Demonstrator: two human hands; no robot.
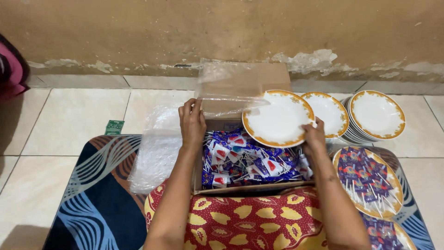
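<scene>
Two bare hands were at work over an open cardboard box that rested against a red-and-yellow patterned cloth on the person's lap. Right hand: fingers closed on the near rim of a white plate with an orange-gold border, thumb side hidden behind the rim; the plate was held tilted above the box's far right corner, apparently kept clear of the contents below. Left hand: fingers together and curled over the far left edge of the box, touching a sheet of clear plastic film that stood up against the raised box flap, a hold that seemed to steady the box or pin the film back. Contents of box: a heap of small blue, red and white wrapped sticks, kind not discernible. To the right on the floor, a second single plate and a stack of matching plates, just beside each other. Nearer, a plate already loaded with the same wrapped sticks, and another below it cut off by the frame edge. Loose crumpled plastic lay left of the box on a blue patterned mat. A small green item on the tiles was too small to identify
</scene>
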